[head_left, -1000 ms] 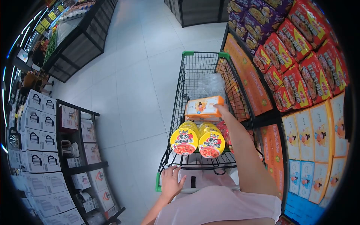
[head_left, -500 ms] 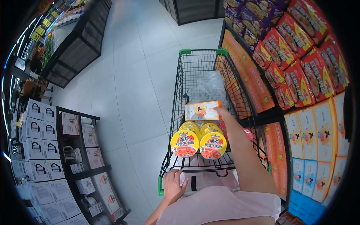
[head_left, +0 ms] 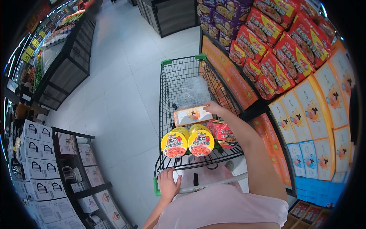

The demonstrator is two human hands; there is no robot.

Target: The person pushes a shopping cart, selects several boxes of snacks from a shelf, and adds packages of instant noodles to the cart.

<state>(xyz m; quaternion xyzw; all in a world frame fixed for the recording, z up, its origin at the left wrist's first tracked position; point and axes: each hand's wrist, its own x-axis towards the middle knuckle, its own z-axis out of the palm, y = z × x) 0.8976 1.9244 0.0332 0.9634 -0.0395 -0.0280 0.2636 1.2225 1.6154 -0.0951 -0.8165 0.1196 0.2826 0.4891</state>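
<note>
A black wire shopping cart (head_left: 165, 114) with green corners stands in front of me. My right hand (head_left: 213, 108) reaches into it and grips the upper right corner of a white and orange carton (head_left: 192, 115) with a cartoon figure. Just nearer to me lie yellow-lidded instant noodle cups (head_left: 201, 143) in two rows. Red instant noodle cups (head_left: 225, 135) sit to their right, partly behind my forearm. Clear plastic packaging (head_left: 194, 91) fills the far part of the basket. At the cart's near left corner, my left hand (head_left: 170, 184) wraps over the handle (head_left: 213, 184), its thumb apart.
Right of the cart, a display holds red noodle packs (head_left: 280, 70), purple packs (head_left: 225, 19) and cartons like the held one (head_left: 305, 112). On the left stand a shelf of boxed kettles (head_left: 40, 168) and a produce stand (head_left: 63, 72). Pale floor tiles (head_left: 118, 99) run between.
The cart and its contents have shifted left in view, and more red cups show. The carton sits more tilted, and my right hand has moved to its upper corner. My left hand stays at the handle.
</note>
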